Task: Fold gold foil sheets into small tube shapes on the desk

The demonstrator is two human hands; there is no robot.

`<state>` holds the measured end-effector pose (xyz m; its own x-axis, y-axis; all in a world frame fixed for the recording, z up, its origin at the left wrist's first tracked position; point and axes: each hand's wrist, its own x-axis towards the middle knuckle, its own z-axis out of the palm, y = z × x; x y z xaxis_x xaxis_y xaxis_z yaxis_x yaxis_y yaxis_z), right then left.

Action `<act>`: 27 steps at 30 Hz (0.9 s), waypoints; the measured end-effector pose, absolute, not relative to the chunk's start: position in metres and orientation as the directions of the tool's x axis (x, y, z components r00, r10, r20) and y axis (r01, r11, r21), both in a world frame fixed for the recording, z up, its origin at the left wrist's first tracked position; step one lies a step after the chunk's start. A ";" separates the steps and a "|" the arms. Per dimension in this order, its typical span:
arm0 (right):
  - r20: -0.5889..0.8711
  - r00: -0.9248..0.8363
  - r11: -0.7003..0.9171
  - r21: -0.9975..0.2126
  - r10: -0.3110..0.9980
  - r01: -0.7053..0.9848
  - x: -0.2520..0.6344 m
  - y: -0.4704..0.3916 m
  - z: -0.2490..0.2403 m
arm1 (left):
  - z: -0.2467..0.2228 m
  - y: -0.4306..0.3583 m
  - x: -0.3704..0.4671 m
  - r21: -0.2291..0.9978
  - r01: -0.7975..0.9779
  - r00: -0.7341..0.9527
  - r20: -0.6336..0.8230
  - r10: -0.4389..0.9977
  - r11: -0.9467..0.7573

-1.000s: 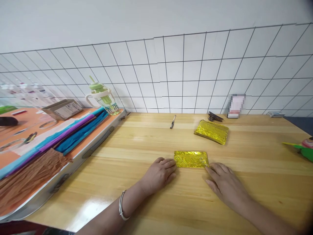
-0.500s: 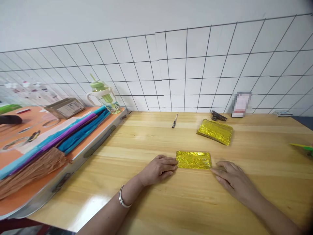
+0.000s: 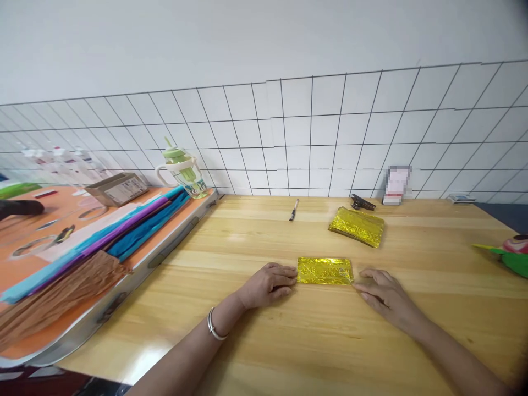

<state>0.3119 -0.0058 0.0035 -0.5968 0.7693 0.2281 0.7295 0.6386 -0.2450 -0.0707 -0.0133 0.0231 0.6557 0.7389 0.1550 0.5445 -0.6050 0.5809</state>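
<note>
**Gold packet between my two hands**

Head view: the gold packet (image 3: 325, 271) lies flat on the near part of the wooden table (image 3: 247, 242). At its left end, my left hand's (image 3: 270, 285) fingers are loosely curled; at its right, my right hand's (image 3: 381, 294) fingers are partly extended. Far right lies a gold stack (image 3: 357, 226).

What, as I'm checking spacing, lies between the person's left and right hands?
A flat gold foil piece lies on the wooden tabletop between the left hand and right hand, as the head view shows.
</note>
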 end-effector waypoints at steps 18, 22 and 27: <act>0.283 -0.562 0.626 -0.255 0.777 0.737 0.303 -0.010 0.002 | -0.001 0.014 -0.034 0.525 0.746 0.347 0.218 0.912 -0.409; 0.279 -0.549 0.616 -0.340 0.788 0.711 0.306 -0.004 0.004 | 0.005 0.011 -0.035 0.495 0.752 0.382 0.211 0.900 -0.436; 0.321 -0.401 0.508 -0.412 0.858 0.757 0.306 0.008 -0.004 | 0.007 0.011 -0.035 0.477 0.755 0.403 0.206 0.892 -0.451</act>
<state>0.3057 0.0076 -0.0043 -0.4011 0.8581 0.3207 0.7569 0.5076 -0.4116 -0.0351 0.0111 0.0069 0.4027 0.8919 0.2059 0.7545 -0.4508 0.4769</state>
